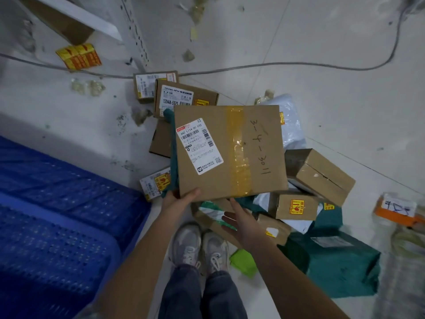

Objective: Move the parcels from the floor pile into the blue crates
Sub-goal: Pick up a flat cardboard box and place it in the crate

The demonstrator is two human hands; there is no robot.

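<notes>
- Pale concrete floor [322, 54] fills the view, littered with tape scraps, with a grey cable [276, 65] curving across its far side.
- Landmark: the big box [230, 150], a flat brown carton held up in mid-frame above the pile [299, 203].
- Its broad face is turned up to the camera, tilted a little; its long edges run away from the person, and a band of yellow tape [236, 146] runs the same way down its middle.
- On that face, a white label [199, 146] sits left of the tape and handwriting "3-4-3011" right of it.
- Left hand [178, 200] grips the box's near left corner, thumb on top, fingers hidden beneath; a dark green bag [173, 157] hangs along the box's left edge, and whether the hand holds it too I cannot tell.
- Right hand [241, 223] is spread flat, fingers straight, just below the box's near edge; whether the fingertips touch it is unclear.
- Blue crates [57, 215] lie to the left of the box, cut off by the frame edge.
- Under and right of the box, the pile shows brown cartons, a white bag and green bags, much of it hidden by the box.
- Beyond the box, a carton [184, 97] reads "12V4A"; smaller label print is unreadable.
- Near the box's close edge, two grey shoes [200, 247] stand on the floor.
</notes>
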